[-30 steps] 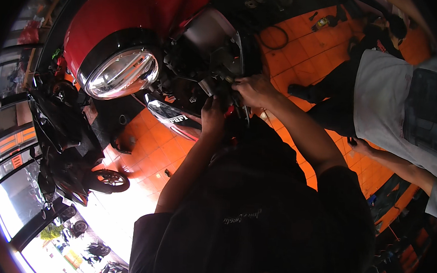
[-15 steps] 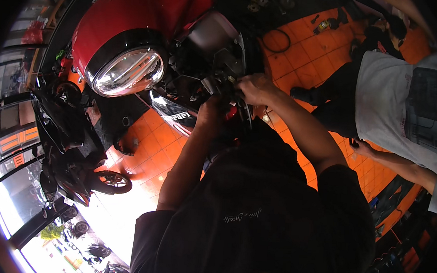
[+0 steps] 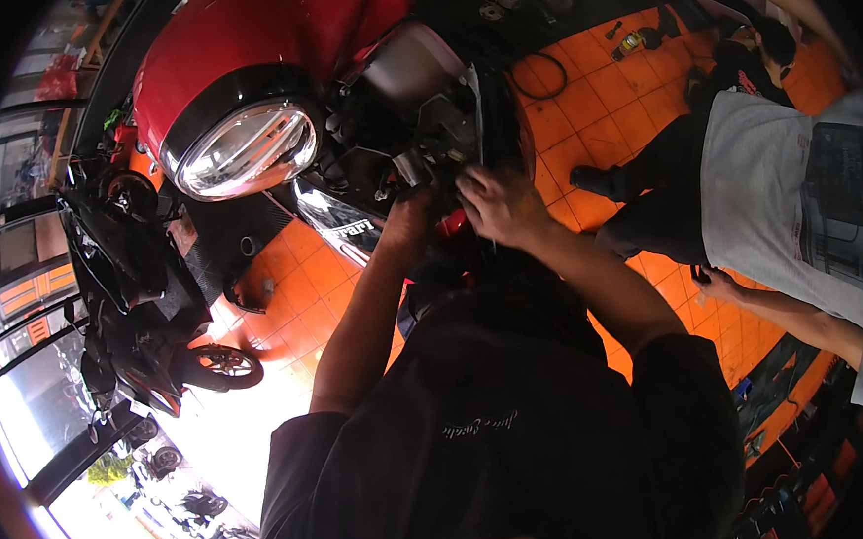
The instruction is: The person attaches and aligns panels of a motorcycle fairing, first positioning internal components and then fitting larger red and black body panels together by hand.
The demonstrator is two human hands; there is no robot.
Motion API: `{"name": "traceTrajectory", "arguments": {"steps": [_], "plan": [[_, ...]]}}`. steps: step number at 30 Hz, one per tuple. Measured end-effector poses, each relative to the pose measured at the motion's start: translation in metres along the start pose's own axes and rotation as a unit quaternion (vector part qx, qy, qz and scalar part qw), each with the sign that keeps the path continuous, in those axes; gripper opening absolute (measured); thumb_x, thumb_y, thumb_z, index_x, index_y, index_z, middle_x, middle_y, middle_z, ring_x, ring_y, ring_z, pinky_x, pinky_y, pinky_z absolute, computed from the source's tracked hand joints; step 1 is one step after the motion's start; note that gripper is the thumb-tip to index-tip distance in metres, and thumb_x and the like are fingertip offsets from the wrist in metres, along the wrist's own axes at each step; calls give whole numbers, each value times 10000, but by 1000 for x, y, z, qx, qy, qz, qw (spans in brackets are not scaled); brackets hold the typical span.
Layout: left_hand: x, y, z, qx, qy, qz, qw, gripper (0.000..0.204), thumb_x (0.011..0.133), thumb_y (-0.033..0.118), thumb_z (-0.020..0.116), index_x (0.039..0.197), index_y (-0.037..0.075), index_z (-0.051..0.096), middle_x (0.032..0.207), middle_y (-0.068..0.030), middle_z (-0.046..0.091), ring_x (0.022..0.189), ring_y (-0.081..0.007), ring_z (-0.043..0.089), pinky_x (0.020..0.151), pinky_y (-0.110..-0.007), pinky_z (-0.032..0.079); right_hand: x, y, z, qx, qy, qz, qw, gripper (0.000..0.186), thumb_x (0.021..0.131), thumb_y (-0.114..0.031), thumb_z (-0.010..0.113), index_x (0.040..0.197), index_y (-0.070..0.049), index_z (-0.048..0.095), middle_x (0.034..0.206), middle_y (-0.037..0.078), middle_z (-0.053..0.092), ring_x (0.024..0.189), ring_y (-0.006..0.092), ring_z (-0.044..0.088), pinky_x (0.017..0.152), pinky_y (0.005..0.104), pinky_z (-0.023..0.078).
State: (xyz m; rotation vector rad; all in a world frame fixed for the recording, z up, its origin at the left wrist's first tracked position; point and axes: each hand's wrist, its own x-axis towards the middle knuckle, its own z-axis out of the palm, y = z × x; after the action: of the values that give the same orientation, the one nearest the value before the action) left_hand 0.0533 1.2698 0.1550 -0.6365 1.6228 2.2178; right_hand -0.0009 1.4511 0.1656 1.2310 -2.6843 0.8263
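Note:
Both my hands reach into the dark, exposed mechanical part of a motorcycle (image 3: 404, 80) beside a red body panel (image 3: 239, 30). My left hand (image 3: 410, 219) is in shadow just below a silver metal cylinder (image 3: 411, 166), and its fingers are hidden. My right hand (image 3: 500, 206) is to the right, with its fingers bent inward against the dark parts; what lies under the fingertips cannot be made out. A small red part (image 3: 449, 223) shows between the hands. A clear lamp (image 3: 251, 150) in a black surround is left of them, above a glossy black-and-white panel (image 3: 335, 226).
A black motorcycle (image 3: 134, 281) stands at the left near glass doors. At the right is a person in a grey shirt (image 3: 758, 181), one arm stretched toward me. A black loop (image 3: 542, 77) and a yellow-labelled bottle (image 3: 628, 46) lie on the orange tiles (image 3: 618, 133).
My right hand has shifted slightly down, its fingers now more bent over the dark parts. My left hand stays near the metal cylinder. The whole view has shifted a little.

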Motion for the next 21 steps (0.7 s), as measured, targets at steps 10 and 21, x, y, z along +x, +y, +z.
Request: {"name": "traceTrajectory", "arguments": {"steps": [10,21], "plan": [[13,-19,-17,462,-54,213,859,483,828,-32,611,1296,45,522,1221,-152,598,1085,-261,612,928,-328,508,-81,11,198,14,-228,77,971,274,844,-155,506,990,8,669,982,177,670,974,334,629,881,417,481],[11,-15,2,6,23,-9,1000,319,969,202,501,1154,-40,596,1054,-114,656,921,-166,628,788,-281,487,-72,-46,102,128,-142,161,968,388,821,-66,525,1198,28,536,945,218,641,782,378,646,737,443,538]]}}
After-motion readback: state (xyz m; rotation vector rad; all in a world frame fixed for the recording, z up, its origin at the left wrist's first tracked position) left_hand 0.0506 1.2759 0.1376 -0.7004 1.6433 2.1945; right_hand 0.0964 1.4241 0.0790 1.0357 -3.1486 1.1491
